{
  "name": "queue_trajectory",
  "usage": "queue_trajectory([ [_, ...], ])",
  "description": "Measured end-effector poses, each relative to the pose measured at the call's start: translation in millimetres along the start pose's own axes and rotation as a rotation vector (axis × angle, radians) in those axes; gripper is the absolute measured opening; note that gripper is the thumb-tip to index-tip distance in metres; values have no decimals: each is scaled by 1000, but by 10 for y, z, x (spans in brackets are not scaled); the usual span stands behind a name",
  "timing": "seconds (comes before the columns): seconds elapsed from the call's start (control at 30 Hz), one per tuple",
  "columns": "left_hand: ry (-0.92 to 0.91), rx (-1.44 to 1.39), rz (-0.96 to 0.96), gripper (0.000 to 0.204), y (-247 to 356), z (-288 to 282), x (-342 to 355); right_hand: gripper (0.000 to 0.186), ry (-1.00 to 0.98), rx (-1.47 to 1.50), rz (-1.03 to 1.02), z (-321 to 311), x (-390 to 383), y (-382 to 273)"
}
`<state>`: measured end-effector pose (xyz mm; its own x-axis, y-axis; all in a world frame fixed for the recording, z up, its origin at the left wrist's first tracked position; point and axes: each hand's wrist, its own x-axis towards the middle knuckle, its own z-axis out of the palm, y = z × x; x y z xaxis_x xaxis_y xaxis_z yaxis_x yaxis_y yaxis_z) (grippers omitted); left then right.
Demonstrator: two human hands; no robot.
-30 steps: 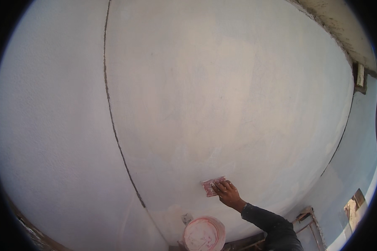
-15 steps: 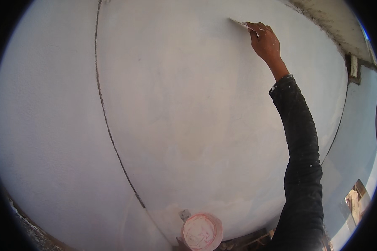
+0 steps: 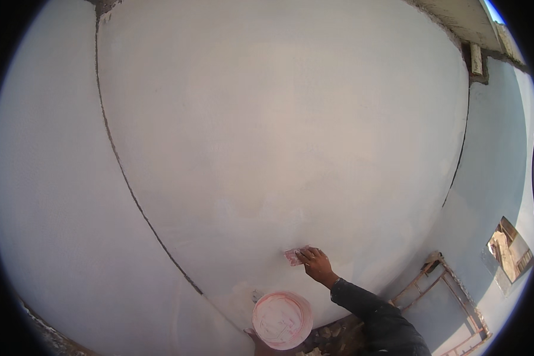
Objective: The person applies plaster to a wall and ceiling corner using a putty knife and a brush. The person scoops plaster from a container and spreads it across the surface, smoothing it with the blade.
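Observation:
Low on the pale wall (image 3: 267, 136), my right hand (image 3: 318, 265) is closed on a flat putty scraper (image 3: 294, 256). Pinkish-white smears cover the scraper, and its blade lies at or very near the wall surface. A dark, paint-flecked sleeve covers my right arm. Just below and left of that hand is a pinkish round bucket (image 3: 282, 321), with whitish paste showing inside its rim. My left hand cannot be seen.
Long dark grooves (image 3: 127, 184) run down the wall at left and right. Rubble (image 3: 338, 337) lies beside the bucket. A metal frame (image 3: 451, 279) leans at lower right, below a small wall opening (image 3: 509, 249). A concrete ledge (image 3: 466, 24) juts out at upper right.
My right hand has come down from high on the wall to just above the bucket, still holding the scraper. The view has shifted slightly, bringing the metal frame into sight.

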<state>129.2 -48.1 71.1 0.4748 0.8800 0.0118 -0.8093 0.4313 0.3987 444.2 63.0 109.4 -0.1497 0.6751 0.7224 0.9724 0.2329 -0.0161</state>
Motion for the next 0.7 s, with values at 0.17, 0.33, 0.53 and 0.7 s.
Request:
queue_trajectory([
  [0.17, -46, 48, 27, 125, -29, -78, -28, 28, -107, 587, 805, -209, -351, -33],
  [0.33, -28, 127, 21, 126, -122, -188, -101, 33, 157, 1348, 912, -1097, -645, -419],
  [0.53, 35, 168, -2, 128, -125, -278, -133, 34, 118, 1393, 961, -1695, -823, -673],
  [0.7, -37, 195, 23, 130, -94, -75, -99, 28, -81, 1219, 831, -1936, -790, -956],
])
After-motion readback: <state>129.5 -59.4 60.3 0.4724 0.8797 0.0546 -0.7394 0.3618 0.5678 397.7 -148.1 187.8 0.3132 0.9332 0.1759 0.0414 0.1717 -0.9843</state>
